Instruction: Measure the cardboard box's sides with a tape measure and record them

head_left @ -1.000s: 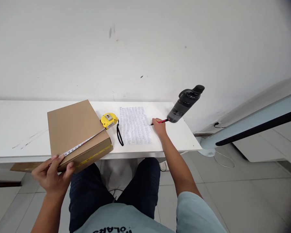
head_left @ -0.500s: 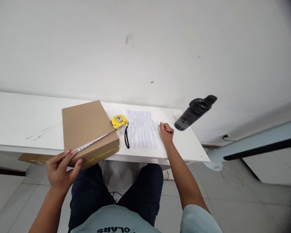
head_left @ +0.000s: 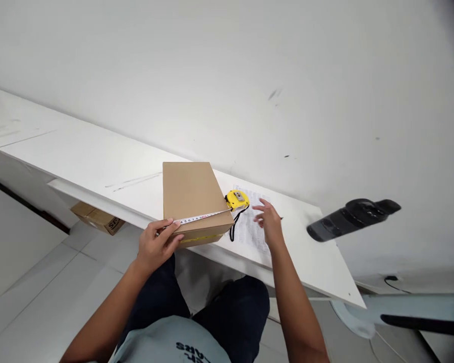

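A brown cardboard box point(head_left: 191, 189) stands on the white table with a strip of yellow tape along its near side. My left hand point(head_left: 156, 244) is closed at its near left corner, pressing the end of the tape measure's blade point(head_left: 199, 219) against the edge. The blade runs across the box top to the yellow tape measure case point(head_left: 238, 200), which has a black wrist strap point(head_left: 233, 228). Just right of the case, my right hand point(head_left: 271, 224) hovers over a sheet of handwritten paper point(head_left: 245, 237), fingers apart. A small dark tip, perhaps the pen point(head_left: 282, 218), shows beside that hand.
A dark bottle point(head_left: 340, 224) stands at the right on the white table point(head_left: 98, 161). The wall point(head_left: 212, 75) rises behind the table. Under the table at the left is another cardboard box point(head_left: 98, 218). A cable and plug point(head_left: 391, 279) are at the lower right.
My right hand has left its writing grip on the red pen and moved toward the tape measure with fingers spread. My left hand still holds the blade end. The view has turned left.
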A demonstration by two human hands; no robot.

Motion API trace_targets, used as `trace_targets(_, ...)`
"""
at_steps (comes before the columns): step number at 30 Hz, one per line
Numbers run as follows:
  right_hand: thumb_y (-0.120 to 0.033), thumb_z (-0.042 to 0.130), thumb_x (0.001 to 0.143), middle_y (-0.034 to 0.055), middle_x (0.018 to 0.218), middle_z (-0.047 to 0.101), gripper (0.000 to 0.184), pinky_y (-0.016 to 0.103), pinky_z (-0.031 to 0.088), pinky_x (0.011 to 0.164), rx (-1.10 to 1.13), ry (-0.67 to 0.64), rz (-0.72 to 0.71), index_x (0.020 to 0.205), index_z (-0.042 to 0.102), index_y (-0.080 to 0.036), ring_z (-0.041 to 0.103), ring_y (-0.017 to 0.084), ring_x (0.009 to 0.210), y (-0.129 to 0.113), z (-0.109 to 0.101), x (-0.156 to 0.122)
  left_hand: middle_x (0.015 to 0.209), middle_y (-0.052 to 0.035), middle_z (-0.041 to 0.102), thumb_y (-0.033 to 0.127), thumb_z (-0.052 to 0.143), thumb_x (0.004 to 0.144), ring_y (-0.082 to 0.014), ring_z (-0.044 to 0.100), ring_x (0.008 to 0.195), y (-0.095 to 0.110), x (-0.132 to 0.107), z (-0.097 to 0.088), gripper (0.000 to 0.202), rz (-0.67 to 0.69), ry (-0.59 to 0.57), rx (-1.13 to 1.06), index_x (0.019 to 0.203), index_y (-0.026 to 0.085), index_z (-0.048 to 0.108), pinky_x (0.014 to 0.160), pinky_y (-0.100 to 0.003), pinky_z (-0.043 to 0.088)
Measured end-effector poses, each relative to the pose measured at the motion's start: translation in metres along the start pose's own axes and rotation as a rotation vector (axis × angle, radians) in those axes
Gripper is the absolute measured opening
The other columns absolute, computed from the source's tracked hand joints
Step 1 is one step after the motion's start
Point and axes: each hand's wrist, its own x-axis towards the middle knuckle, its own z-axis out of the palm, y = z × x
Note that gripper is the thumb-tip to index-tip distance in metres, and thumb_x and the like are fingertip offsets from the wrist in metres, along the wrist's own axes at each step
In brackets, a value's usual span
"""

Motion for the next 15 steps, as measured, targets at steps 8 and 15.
trace_targets(8,-0.059,0.081,0.071,0.0028,0.1,0.068,0.07,0.027,0.048,0.055,0.314,-0.285,-0.117,0.129,0.06,-0.027,0.055,0.012,0.063,-0.084,0.052,-0.017,0.112,-0.0132,0.066,0.017,0.064,0.094,-0.0237,0.07,0.102,-0.013,0.008,-0.007,0.045,0.084,-0.092,-0.054,0.138,0.019,0.055,0.082,-0.035,0.061)
trace_targets(15,-0.042,0.091,0.064,0.004,0.122,0.064,0.075,0.039,0.055,0.094,0.391,-0.391,-0.25,0.13,0.057,-0.032,0.064,0.023,0.107,-0.091,0.056,-0.041,0.106,-0.0078,0.074,0.013,0.067,0.091,-0.0198,0.073,0.093,-0.011,0.011,-0.015,0.044,0.035,-0.054,-0.158,0.132,0.024,0.058,0.078,-0.031,0.059)
